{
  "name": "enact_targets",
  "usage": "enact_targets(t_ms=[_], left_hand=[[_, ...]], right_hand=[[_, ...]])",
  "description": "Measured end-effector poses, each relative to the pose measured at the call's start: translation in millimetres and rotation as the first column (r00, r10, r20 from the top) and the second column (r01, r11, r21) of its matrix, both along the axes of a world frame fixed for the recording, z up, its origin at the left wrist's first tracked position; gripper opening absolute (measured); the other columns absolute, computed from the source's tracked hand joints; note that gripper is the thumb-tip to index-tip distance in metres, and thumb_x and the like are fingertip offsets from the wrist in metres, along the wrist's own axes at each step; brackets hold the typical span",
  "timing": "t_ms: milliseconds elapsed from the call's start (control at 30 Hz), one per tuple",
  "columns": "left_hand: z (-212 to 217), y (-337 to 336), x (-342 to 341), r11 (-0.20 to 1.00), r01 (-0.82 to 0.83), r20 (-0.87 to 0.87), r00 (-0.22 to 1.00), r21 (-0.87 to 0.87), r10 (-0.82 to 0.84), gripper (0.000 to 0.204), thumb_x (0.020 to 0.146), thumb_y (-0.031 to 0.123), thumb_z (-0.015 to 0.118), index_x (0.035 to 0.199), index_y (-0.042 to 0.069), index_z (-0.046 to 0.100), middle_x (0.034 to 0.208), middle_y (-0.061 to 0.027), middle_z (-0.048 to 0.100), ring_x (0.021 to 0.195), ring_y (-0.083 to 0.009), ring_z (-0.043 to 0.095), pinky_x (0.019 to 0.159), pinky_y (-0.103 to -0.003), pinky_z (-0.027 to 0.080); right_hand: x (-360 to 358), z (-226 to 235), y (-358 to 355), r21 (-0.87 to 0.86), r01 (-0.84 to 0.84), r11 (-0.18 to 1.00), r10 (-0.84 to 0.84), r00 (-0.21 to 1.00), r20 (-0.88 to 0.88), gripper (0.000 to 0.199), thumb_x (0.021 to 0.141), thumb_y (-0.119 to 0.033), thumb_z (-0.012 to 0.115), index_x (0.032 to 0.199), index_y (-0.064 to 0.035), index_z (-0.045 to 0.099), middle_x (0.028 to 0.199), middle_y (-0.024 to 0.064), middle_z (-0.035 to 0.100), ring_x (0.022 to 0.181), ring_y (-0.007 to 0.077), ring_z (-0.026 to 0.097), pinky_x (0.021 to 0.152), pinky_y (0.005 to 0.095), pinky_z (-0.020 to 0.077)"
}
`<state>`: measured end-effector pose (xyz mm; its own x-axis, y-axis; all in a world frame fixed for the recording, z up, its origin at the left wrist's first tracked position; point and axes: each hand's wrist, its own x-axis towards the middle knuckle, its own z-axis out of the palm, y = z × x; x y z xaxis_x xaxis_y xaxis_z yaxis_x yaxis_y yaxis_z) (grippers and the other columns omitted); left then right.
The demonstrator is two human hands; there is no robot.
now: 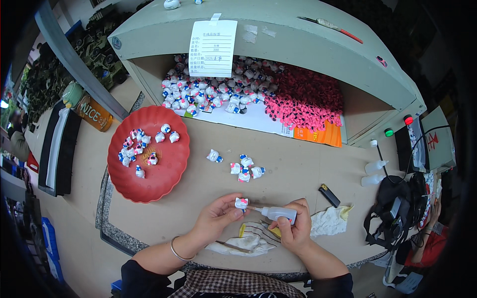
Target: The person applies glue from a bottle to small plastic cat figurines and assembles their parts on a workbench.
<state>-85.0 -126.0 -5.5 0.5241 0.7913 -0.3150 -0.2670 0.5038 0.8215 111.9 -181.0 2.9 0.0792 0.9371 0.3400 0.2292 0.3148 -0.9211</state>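
Between the fingertips of my left hand (pixel 218 216) is a small white cat figurine (pixel 241 203) with a pink spot and some blue. My right hand (pixel 294 229) grips a translucent glue bottle (pixel 279 214), its thin nozzle pointing left and reaching the figurine's side; whether it touches cannot be made out. Just beyond my hands stands a cluster of several white and blue figurines (pixel 243 175), with a single figurine (pixel 214 156) to its left. A red scalloped bowl (pixel 174 181) at the left holds several more figurines, some with pink parts.
A shelf (pixel 367 114) at the back holds heaps of white figurines (pixel 198 89) and pink pieces (pixel 303 107). White gloves (pixel 248 246) lie under my hands, a white cloth (pixel 330 222) and black lighter (pixel 329 195) to the right. Small bottles (pixel 375 169) and a black bag (pixel 390 213) sit farther right.
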Motion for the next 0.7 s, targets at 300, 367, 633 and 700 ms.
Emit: enact_targets(t_ms=[300, 367, 633, 700], left_hand=[[-3.2, -0.7, -0.1, 0.999, -0.016, -0.006, 1.000, 0.039, 0.016, 0.036, 0.084, 0.002, 0.050, 0.119, 0.005, 0.043, 0.110, -0.0097, 0.054, 0.097, -0.0199, 0.056, 0.079, -0.025, 0.046], [-2.5, -0.8, 0.4, 0.999, -0.031, 0.006, 0.999, 0.023, 0.031, 0.036, 0.084, 0.001, 0.050, 0.119, 0.005, 0.043, 0.109, -0.0095, 0.054, 0.096, -0.0199, 0.056, 0.079, -0.026, 0.046], [-3.7, -1.2, 1.3, 0.997, -0.068, 0.001, 0.998, 0.036, 0.068, 0.036, 0.083, 0.001, 0.052, 0.117, 0.004, 0.043, 0.105, -0.0087, 0.054, 0.096, -0.0179, 0.055, 0.081, -0.027, 0.046], [-2.3, -1.0, 1.7, 0.998, -0.061, -0.005, 0.998, 0.027, 0.061, 0.037, 0.083, 0.002, 0.052, 0.118, 0.003, 0.041, 0.105, -0.0089, 0.052, 0.097, -0.0166, 0.054, 0.082, -0.026, 0.044]], right_hand=[[2.9, 0.5, -1.8, -0.009, 0.007, 1.000, -0.006, 0.995, 0.103, 0.020, 0.079, -0.003, 0.054, 0.095, 0.0038, 0.043, 0.086, 0.0137, 0.042, 0.063, 0.0139, 0.052, 0.046, 0.0219, 0.0488], [3.9, 1.4, -2.1, 0.004, 0.012, 1.000, -0.012, 0.991, 0.137, 0.020, 0.078, -0.003, 0.054, 0.094, 0.0035, 0.044, 0.086, 0.0137, 0.042, 0.065, 0.0142, 0.051, 0.047, 0.0222, 0.0484], [3.4, 6.1, -3.8, -0.014, 0.051, 0.999, -0.050, 0.995, 0.081, 0.019, 0.078, -0.005, 0.055, 0.093, 0.0024, 0.045, 0.084, 0.0130, 0.044, 0.066, 0.0150, 0.050, 0.047, 0.0227, 0.0457], [8.0, 2.3, -4.5, 0.020, 0.051, 0.999, -0.054, 0.974, 0.222, 0.020, 0.078, -0.004, 0.055, 0.093, 0.0032, 0.044, 0.084, 0.0135, 0.043, 0.066, 0.0144, 0.051, 0.047, 0.0221, 0.0483]])
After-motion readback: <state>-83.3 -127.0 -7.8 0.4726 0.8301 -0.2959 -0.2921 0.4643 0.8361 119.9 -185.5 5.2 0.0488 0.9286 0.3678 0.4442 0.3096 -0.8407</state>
